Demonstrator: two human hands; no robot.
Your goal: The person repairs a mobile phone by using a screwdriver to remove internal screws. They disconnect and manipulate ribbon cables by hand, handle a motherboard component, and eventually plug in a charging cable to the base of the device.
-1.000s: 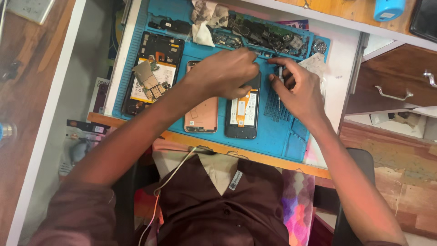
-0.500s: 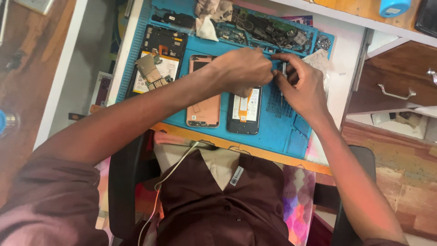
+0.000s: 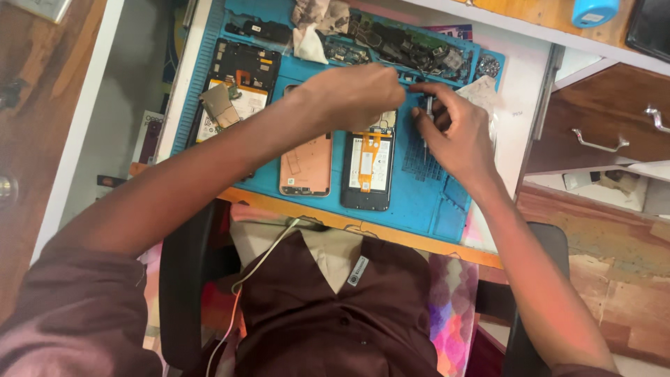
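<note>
An opened black phone (image 3: 367, 167) with an orange flex strip lies on the blue work mat (image 3: 419, 202). My left hand (image 3: 356, 94) covers its top end, with the fingers curled down onto it. My right hand (image 3: 450, 132) is just to the right and pinches a thin metal tool (image 3: 424, 112). The tool points down at the phone's top right corner, and its tip is hidden. The fingertips of both hands nearly meet there.
A pinkish back cover (image 3: 306, 164) lies left of the phone. Another opened phone (image 3: 237, 84) is at the mat's far left. Loose parts (image 3: 405, 38) and a white cloth (image 3: 307, 42) line the mat's back edge. A wooden drawer (image 3: 600, 126) stands to the right.
Both hands stay at the phone's top end, with only small finger shifts. The head view has drifted a little, so the mat sits slightly differently in the frame.
</note>
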